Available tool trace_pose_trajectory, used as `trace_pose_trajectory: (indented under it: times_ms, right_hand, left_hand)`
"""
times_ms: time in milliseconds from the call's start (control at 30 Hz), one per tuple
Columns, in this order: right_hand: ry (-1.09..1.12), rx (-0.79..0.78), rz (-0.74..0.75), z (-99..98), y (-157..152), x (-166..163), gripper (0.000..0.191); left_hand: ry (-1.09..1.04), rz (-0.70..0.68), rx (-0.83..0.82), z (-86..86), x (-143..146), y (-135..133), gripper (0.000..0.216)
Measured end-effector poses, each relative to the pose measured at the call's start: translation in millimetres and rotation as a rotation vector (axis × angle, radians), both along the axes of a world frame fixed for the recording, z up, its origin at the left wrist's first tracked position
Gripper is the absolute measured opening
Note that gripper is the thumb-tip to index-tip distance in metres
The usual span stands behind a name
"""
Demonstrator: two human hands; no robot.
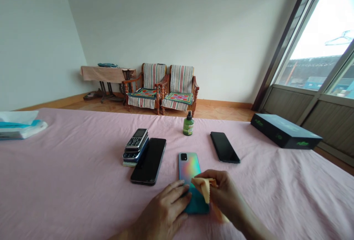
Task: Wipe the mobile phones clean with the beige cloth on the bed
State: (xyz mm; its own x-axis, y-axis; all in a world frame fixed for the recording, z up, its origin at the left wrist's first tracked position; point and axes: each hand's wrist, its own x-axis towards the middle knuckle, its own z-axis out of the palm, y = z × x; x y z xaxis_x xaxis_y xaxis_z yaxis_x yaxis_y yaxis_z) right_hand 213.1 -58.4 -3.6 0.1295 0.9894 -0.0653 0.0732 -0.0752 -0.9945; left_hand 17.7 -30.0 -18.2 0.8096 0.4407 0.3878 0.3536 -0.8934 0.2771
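Note:
A smartphone (190, 168) with a shiny blue-green, rainbow-tinted back lies face down on the pink cloth in front of me. My left hand (167, 208) rests on its lower left side, fingers stretched out over the back and edge. Pinched in my right hand (221, 186) is a yellow wiping cloth (205, 187), which touches the phone's back on the right. Part of the cloth hangs down beside the phone. Left of it, a black smartphone (149, 161) lies screen up against a small stack of old keypad phones (136, 144). Another black smartphone (225, 147) lies to the right.
A green spray bottle (188, 124) stands beyond the phones on the pink sheet (83, 181). At the right lies a black box (284, 131), at the far left a tissue pack (22, 127). Two wooden chairs (177, 88) and a covered table (103, 74) stand by the wall.

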Motion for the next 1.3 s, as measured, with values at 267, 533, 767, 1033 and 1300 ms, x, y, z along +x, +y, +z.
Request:
trace_pose_trajectory:
  times_ms: [267,533,767,1033,1300]
  right_hand:
    - [-0.462,0.214,0.014,-9.2,-5.5,-6.3,0.016]
    - [-0.804,0.477,0.118,-15.2,22.8,-12.4,0.03]
    - [-0.634,0.494,0.113,-11.4,85.5,-9.2,0.04]
    - [-0.607,0.542,0.228,-23.7,61.4,-5.9,0.048]
    - [-0.334,0.129,0.438,19.7,8.9,6.4,0.019]
  left_hand:
    - [-0.004,0.039,-0.18,16.8,2.1,-5.5,0.035]
    - [0.07,0.061,-0.211,19.3,5.1,-7.5,0.024]
    - [-0.018,0.036,-0.202,14.5,-0.4,-5.5,0.032]
    - [0.005,0.105,-0.151,12.6,-0.2,-7.9,0.018]
    - [0.027,0.245,-0.272,13.8,0.6,-11.3,0.025]
